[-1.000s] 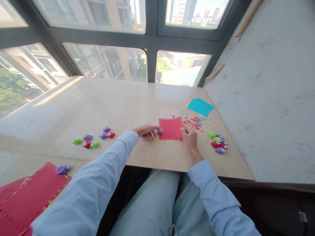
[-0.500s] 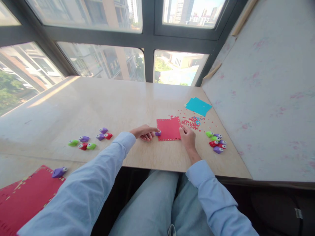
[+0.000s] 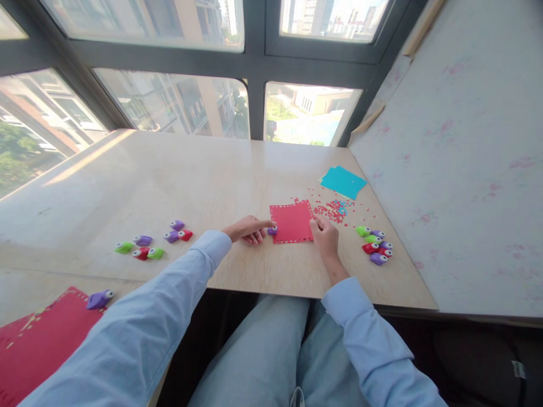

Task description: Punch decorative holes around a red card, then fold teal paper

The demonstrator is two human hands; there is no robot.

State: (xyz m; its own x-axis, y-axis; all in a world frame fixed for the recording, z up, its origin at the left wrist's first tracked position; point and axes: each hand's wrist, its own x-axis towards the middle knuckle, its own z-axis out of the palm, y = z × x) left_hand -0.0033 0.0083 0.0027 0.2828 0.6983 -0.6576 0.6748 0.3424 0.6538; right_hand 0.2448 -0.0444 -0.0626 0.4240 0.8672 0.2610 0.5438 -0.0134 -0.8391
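Observation:
A sheet of red paper [image 3: 293, 225] with small holes punched along its edges lies in front of me. My right hand [image 3: 324, 233] pinches its right edge between thumb and fingers. At the left edge sits a small purple paper punch [image 3: 272, 230]. The index finger of my left hand [image 3: 251, 229] reaches onto the top of this punch, while the other fingers are curled in beside it. Whether the thumb supports the punch from below is hidden. Tiny red and blue paper cutouts [image 3: 333, 211] are scattered beyond my right hand.
Blue paper sheets [image 3: 343, 182] lie at the back right. Several colourful punches [image 3: 374, 244] cluster on the right, and several more punches [image 3: 148, 252] on the left. Larger punched red sheets [image 3: 55, 333] with a purple punch [image 3: 99, 299] are at the lower left. A papered wall [image 3: 475, 169] bounds the right side.
The camera view has shifted slightly. Both hands, the red paper and the purple punch keep nearly the same places relative to each other.

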